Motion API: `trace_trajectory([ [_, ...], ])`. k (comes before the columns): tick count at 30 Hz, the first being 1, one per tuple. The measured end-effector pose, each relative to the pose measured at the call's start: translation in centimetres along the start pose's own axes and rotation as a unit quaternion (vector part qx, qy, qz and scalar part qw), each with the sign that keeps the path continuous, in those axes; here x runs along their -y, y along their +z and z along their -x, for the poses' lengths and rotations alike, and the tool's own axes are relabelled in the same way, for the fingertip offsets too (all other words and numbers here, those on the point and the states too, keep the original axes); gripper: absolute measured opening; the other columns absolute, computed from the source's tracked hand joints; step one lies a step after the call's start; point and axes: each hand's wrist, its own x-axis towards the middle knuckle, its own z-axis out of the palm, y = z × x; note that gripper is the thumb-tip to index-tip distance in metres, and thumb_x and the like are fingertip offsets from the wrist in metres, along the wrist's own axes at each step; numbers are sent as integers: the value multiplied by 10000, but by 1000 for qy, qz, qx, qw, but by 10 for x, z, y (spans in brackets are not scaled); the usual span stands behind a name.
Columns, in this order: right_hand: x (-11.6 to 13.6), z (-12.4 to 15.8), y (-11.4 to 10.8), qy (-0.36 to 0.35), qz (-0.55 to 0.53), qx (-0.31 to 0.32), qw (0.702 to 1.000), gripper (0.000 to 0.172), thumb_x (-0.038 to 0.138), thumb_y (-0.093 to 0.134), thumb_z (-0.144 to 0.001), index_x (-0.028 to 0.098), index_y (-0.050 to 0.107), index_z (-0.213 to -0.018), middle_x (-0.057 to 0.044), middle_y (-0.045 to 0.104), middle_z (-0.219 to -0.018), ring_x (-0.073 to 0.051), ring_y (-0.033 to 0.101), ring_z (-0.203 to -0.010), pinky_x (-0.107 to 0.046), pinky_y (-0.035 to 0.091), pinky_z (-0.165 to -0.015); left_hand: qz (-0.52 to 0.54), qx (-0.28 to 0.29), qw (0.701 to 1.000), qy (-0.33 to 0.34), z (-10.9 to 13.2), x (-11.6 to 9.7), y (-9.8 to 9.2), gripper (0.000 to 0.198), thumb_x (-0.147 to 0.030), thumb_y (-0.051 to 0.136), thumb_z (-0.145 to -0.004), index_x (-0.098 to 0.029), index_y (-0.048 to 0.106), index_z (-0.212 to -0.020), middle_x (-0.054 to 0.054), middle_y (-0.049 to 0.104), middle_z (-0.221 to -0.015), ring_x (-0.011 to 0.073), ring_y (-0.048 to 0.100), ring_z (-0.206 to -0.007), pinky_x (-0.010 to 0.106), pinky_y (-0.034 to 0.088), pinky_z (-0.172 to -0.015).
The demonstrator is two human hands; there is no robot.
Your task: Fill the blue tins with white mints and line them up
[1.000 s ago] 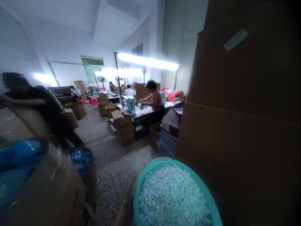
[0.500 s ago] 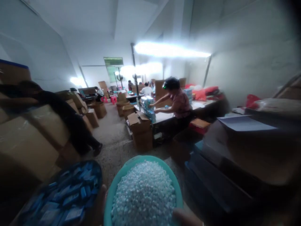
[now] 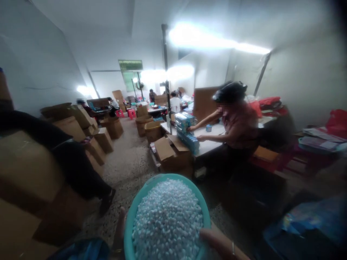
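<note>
I carry a teal plastic basin [image 3: 141, 196] in front of me, heaped with small white pieces [image 3: 168, 220]. My left hand [image 3: 119, 231] grips its left rim, thumb up along the edge. My right hand [image 3: 219, 242] holds the right rim, thumb over the edge, a ring on one finger. Both hands are only partly in view at the bottom of the picture.
A speckled floor aisle [image 3: 130, 162] runs ahead. Stacked cardboard boxes [image 3: 29, 162] and a person in dark clothes [image 3: 70, 159] line the left. A seated person [image 3: 235, 122] works at a white table [image 3: 208, 142] with blue packets [image 3: 187, 131]. An open box [image 3: 173, 153] stands beside it.
I have walked forward along the aisle past a tall cardboard stack on the right; the seated person and table are nearer. The basin stays in both hands; my right thumb came into view.
</note>
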Motion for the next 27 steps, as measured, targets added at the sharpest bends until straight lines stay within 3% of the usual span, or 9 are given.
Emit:
trace_trajectory([
  [3,28,-92,28,25,8,-9,1000,707,250,640,-449,116,606,-1143,-124,697,-1025,-318,620,-964,-433,504,-864,11,-16,1000,-2,-83,-15,-32,595,-722,378,-815,-326,588,-1205,42,644,-1195,291,574,-1124,496,482,-930],
  [6,53,-190,61,29,16,11,999,717,220,614,-437,107,597,-1145,-117,698,-1024,-318,609,-982,-442,490,-900,17,-45,999,-2,-162,-32,-71,842,-909,299,-620,-407,582,-1234,7,694,-1133,355,544,-1186,543,474,-937],
  [9,81,-283,99,7,-12,74,997,710,192,583,-474,127,583,-1181,-98,678,-1095,-292,587,-1048,-411,464,-948,44,-96,994,-18,-233,-58,-115,1019,-932,412,-474,-331,576,-1279,47,682,-1155,404,493,-1227,582,441,-965],
  [11,100,-341,126,19,-26,104,994,733,171,560,-471,132,567,-1202,-94,670,-1115,-289,583,-1059,-408,460,-952,98,-140,984,-50,-276,-78,-143,995,-904,479,-443,-365,572,-1273,15,663,-1187,408,470,-1242,590,431,-968],
  [15,131,-456,185,58,-36,161,985,801,133,536,-434,127,531,-1235,-106,657,-1132,-292,581,-1065,-401,461,-943,180,-179,963,-89,-362,-116,-197,788,-864,464,-528,-514,539,-1230,-101,620,-1236,361,461,-1259,569,437,-951],
  [21,147,-641,276,57,-42,162,984,844,144,539,-428,139,502,-1271,-109,642,-1134,-292,588,-1027,-409,472,-911,212,-166,959,-85,-525,-164,-291,977,-767,611,-559,-187,510,-1339,138,617,-1254,445,434,-1253,583,402,-990],
  [24,159,-726,317,41,-48,161,985,845,161,545,-450,169,488,-1293,-98,640,-1130,-291,578,-1051,-403,481,-894,238,-149,956,-88,-615,-196,-335,849,-717,591,-668,-177,519,-1319,136,609,-1266,429,462,-1236,562,415,-993],
  [27,185,-804,350,28,-21,147,988,817,186,549,-483,180,490,-1297,-97,648,-1096,-297,589,-1040,-402,501,-856,266,-129,950,-99,-705,-233,-371,581,-569,531,-835,-182,537,-1267,114,574,-1280,328,530,-1169,516,450,-969],
])
